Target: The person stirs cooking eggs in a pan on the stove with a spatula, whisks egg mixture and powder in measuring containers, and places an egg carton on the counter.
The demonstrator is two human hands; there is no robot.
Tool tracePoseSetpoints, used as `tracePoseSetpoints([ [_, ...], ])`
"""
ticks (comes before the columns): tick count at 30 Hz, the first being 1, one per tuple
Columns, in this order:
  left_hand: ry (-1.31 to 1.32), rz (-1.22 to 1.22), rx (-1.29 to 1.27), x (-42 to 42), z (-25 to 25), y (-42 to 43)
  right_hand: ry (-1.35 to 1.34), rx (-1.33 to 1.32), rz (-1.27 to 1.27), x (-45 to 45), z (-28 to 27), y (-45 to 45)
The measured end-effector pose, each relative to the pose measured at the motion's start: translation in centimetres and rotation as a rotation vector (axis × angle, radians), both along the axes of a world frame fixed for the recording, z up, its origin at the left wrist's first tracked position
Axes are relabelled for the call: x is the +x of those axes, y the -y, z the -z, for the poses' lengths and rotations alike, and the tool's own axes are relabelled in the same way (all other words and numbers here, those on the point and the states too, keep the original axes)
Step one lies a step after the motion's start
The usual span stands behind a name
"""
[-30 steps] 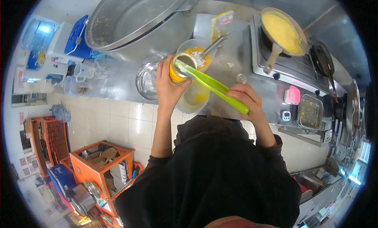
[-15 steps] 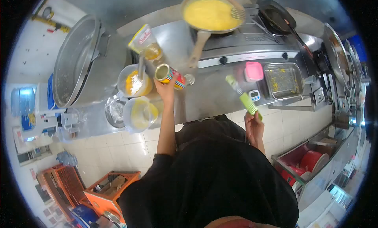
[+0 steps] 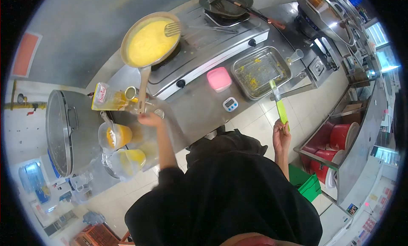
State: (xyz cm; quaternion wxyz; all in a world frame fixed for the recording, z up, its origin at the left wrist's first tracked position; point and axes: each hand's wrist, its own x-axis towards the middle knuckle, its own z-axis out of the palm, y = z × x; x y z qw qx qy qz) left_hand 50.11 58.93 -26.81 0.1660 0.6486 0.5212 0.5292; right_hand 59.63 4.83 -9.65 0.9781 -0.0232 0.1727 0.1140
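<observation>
My right hand (image 3: 281,134) is closed around the green handle of a pastry brush (image 3: 280,109), its pale tip over the near edge of a rectangular metal tray (image 3: 263,69) with yellow residue. My left hand (image 3: 149,120) is at the lower end of the frying pan's handle (image 3: 144,86); its fingers are blurred and I cannot see a clear grip. The frying pan (image 3: 153,42) on the stove holds yellow liquid, a slotted turner (image 3: 172,29) on its rim. Near my left hand are an open can (image 3: 131,93), a small glass lid (image 3: 159,113) and a yellow-white pouch (image 3: 104,97).
Two pitchers, one with orange contents (image 3: 121,135) and one pale yellow (image 3: 127,161), stand left by a large metal pot (image 3: 80,131). A pink-lidded box (image 3: 219,79) and timer (image 3: 230,104) sit below the stove (image 3: 204,54). A green bin (image 3: 307,183) is at floor level.
The view has turned to the right. My left hand has left the can and is now at the pan handle's end. My right hand has brought the pastry brush over to the metal tray.
</observation>
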Motion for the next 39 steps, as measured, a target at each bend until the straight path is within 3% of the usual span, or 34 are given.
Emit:
tracePoseSetpoints([
  [1, 0.210, 0.197, 0.207, 1.0, -3.5, 6.6, 0.015, 0.015, 0.014, 0.6, 0.2, 0.6],
  [2, 0.373, 0.372, -0.098, 2.8, -6.2, 12.6, 0.026, 0.029, 0.028, 0.9, 0.4, 0.8],
  [3, 0.118, 0.641, -0.388, 2.9, -7.3, 16.5, 0.020, 0.032, 0.031, 1.2, 0.6, 0.7],
  [4, -0.202, 0.999, 0.039, 4.9, -9.3, 17.9, 0.030, 0.024, 0.021, 2.0, 0.7, 0.5],
  [5, -0.447, 1.110, 0.084, 7.1, -12.0, 19.9, 0.034, 0.010, 0.003, 2.7, 0.7, 0.3],
  [6, -0.446, 1.263, 0.068, 9.6, -12.7, 20.9, 0.034, -0.005, -0.018, 3.0, 0.6, 0.1],
  [8, -0.595, 1.334, 0.046, 14.2, -13.8, 21.9, 0.027, -0.012, -0.073, 4.0, -0.2, -1.3],
  [10, -0.830, 1.269, 0.139, 17.8, -13.1, 22.1, 0.047, 0.011, -0.134, 4.6, -0.6, -2.5],
  [11, -0.826, 1.258, 0.138, 19.3, -12.0, 21.4, 0.040, 0.007, -0.147, 4.7, -0.8, -3.0],
  [13, -1.055, 1.359, 0.001, 21.0, -9.5, 20.6, 0.032, 0.031, -0.159, 4.8, -1.0, -4.0],
  [16, -1.166, 1.409, -0.148, 20.1, -10.2, 19.6, -0.009, 0.110, -0.175, 4.1, -1.1, -5.1],
  [19, -1.056, 1.380, -0.030, 14.4, -8.5, 18.9, -0.044, 0.145, -0.210, 3.1, -0.5, -6.0],
  [23, -0.976, 1.416, -0.200, 6.8, -12.4, 17.2, -0.111, 0.151, -0.266, 2.9, 0.6, -7.2],
  [25, -0.523, 1.368, -0.223, 3.9, -13.4, 15.7, -0.154, 0.147, -0.290, 3.2, 0.8, -7.7],
  [27, -0.243, 1.149, -0.615, 0.8, -13.9, 14.4, -0.136, 0.142, -0.343, 4.0, 0.4, -8.4],
  [29, 0.306, 0.958, -1.041, -2.2, -12.5, 12.9, -0.113, 0.131, -0.379, 4.9, 0.5, -8.8],
  [33, 0.118, 1.028, -0.918, -6.7, -4.1, 9.5, -0.046, 0.002, -0.493, 6.5, 0.6, -9.8],
  [35, 0.090, 0.838, -0.771, -7.2, -1.3, 8.9, 0.105, -0.238, -0.565, 6.9, 1.1, -10.2],
  [36, 0.096, 0.827, -0.774, -6.8, -3.3, 9.6, 0.106, -0.242, -0.577, 6.9, 0.7, -10.6],
  [38, -0.454, 0.796, -0.132, -5.0, -8.0, 11.8, 0.228, -0.468, -0.668, 6.7, -0.4, -11.6],
  [39, -0.448, 0.983, -0.178, -3.9, -9.7, 13.1, 0.259, -0.600, -0.655, 6.4, -1.1, -12.7],
])
